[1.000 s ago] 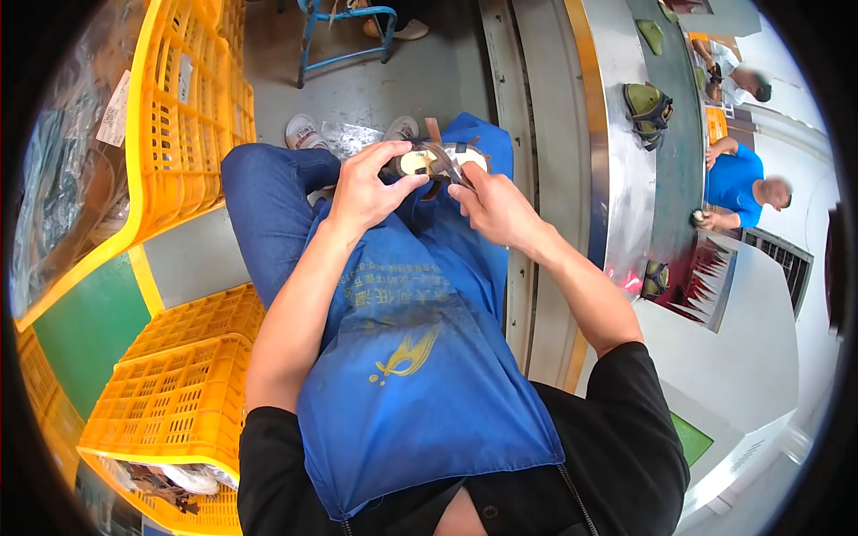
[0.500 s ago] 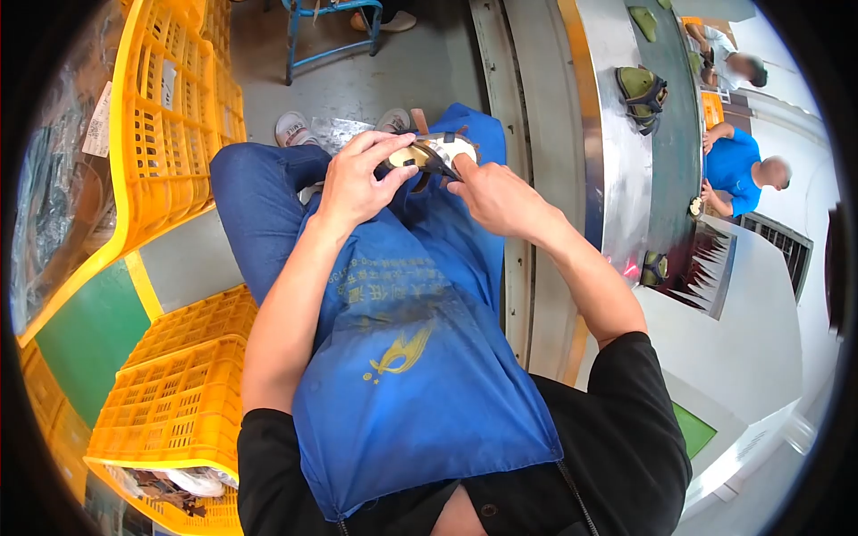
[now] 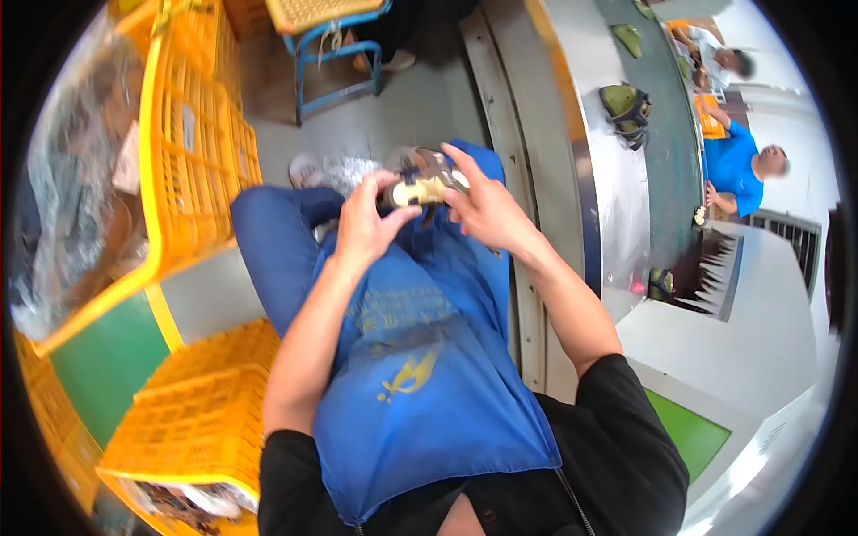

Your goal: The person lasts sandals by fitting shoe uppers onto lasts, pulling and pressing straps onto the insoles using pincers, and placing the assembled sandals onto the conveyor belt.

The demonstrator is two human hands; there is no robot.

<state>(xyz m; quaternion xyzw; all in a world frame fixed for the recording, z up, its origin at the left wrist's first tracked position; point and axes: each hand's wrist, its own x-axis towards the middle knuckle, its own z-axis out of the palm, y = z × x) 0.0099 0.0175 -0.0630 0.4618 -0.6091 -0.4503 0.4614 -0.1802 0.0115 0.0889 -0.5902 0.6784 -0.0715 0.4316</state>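
Centrally, a brown-and-cream strapped piece [image 3: 416, 192] is held over the lap of someone wearing a blue apron [image 3: 429, 406], the left hand [image 3: 365, 225] closed around one end, the right hand [image 3: 490, 214] gripping the other between thumb and index finger. Yellow crates [image 3: 188, 438] stand at the wearer's left; at the right, a green strapped item [image 3: 623, 105] lies along a dark green surface [image 3: 672, 179], with a person in a blue shirt [image 3: 735, 168] beyond.

Short black sleeves [image 3: 617, 415], blue apron [image 3: 438, 438] with yellow emblem [image 3: 415, 371], jeans [image 3: 284, 234]
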